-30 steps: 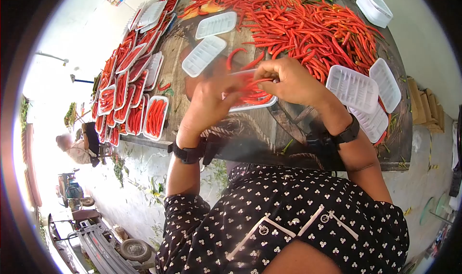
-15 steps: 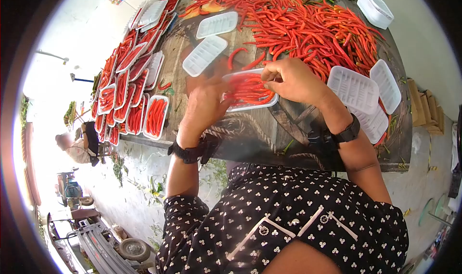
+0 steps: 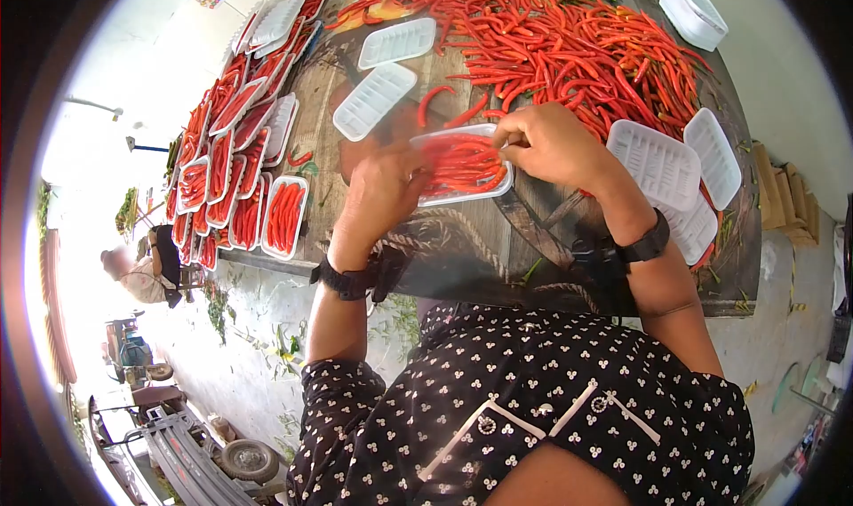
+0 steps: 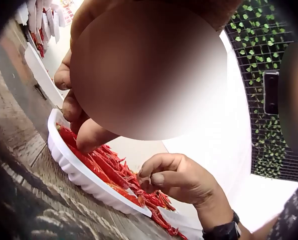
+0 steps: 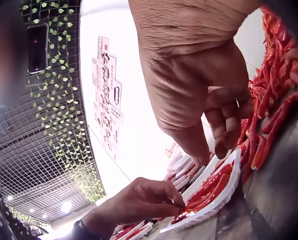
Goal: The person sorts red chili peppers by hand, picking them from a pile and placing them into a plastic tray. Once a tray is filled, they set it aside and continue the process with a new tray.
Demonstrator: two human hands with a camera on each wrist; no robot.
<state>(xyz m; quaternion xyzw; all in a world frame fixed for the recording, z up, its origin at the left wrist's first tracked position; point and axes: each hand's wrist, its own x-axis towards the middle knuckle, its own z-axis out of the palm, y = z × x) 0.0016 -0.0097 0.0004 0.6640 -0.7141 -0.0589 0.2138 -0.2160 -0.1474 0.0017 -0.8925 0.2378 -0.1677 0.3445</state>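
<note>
Got filled trays [image 3: 302, 215] stacked at ten o'clock. Curving the left hand [image 3: 378, 191] over the working tray [image 3: 462, 198], near twelve, looking almost full; can't tell if gripping. Bending the right hand [image 3: 555, 151] at its three o'clock end, fingertips narrow, hold unclear. Leaving a big chilli heap [image 3: 577, 44] at one, empty trays [image 3: 653, 164] at two.

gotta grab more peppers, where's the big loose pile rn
In the head view, the big loose pile of red chillies covers the far right part of the table, beyond the right hand and the filled tray beside it.
</note>
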